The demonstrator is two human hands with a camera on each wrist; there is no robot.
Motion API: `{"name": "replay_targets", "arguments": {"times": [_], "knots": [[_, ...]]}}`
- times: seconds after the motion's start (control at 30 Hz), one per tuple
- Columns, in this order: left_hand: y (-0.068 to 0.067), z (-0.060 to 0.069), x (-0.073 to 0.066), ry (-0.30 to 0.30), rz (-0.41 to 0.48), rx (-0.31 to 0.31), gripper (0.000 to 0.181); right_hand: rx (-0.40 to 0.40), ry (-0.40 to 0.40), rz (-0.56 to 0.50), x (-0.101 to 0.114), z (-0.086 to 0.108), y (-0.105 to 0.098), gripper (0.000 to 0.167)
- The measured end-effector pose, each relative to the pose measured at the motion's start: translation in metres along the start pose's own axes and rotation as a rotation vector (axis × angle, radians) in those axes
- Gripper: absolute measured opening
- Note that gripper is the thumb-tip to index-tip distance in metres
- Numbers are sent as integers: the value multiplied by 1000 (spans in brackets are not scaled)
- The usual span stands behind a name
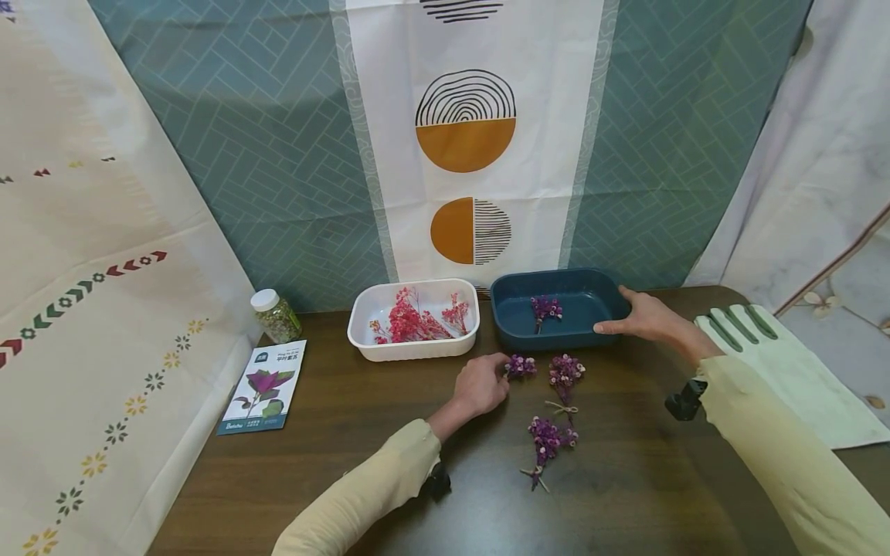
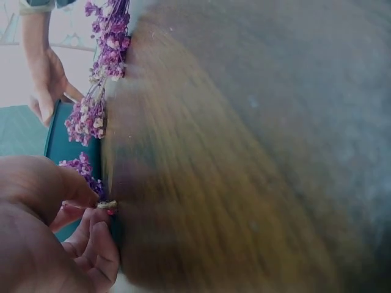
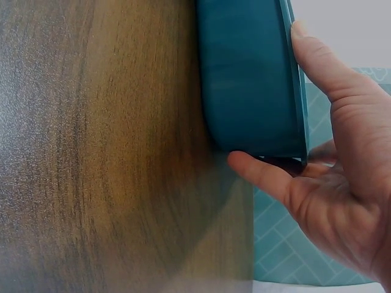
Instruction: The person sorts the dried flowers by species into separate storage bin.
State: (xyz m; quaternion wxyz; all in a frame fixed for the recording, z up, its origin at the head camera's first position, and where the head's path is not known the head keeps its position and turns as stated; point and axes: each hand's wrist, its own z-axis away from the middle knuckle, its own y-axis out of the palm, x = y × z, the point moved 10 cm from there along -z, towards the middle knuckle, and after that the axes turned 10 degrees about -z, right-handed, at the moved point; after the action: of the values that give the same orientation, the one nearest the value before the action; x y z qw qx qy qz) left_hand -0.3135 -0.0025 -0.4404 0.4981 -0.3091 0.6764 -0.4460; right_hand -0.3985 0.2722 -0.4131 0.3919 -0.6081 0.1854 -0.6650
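My left hand [image 1: 481, 384] pinches the tied stem of a small bunch of purple dried flowers [image 1: 520, 366] between thumb and fingers, low over the table in front of the trays. The twine on that stem shows at the fingertips in the left wrist view. At the right end of the dark blue tray [image 1: 545, 340], my right hand [image 1: 645, 317] grips the rim and end wall, thumb on the rim. One purple sprig [image 1: 546, 310] lies inside this tray. Two more tied purple bunches, a back one [image 1: 566, 372] and a front one [image 1: 547, 440], lie on the table.
Left of the blue tray stands a white tray [image 1: 413, 353] holding pink-red dried flowers [image 1: 410, 316]. Farther left are a white-lidded jar [image 1: 277, 316] and a seed packet [image 1: 263, 388]. A pale cloth [image 1: 799, 378] with green stripes lies at the right. Fabric hangs behind the table.
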Motion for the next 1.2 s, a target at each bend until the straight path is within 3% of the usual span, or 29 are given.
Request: {"name": "replay_targets", "arguments": {"times": [0.33,0.7,1.2], "knots": [[-8,5,-6,42,56,-34,37,0,5,-9,-1,1,-1,122],[-42,8,-25,150,143,-157,36,-3,6,-11,-2,1,-2,125],[-70,-27,-39,150,164,-135,37,0,-1,-14,0,0,0,122]]}}
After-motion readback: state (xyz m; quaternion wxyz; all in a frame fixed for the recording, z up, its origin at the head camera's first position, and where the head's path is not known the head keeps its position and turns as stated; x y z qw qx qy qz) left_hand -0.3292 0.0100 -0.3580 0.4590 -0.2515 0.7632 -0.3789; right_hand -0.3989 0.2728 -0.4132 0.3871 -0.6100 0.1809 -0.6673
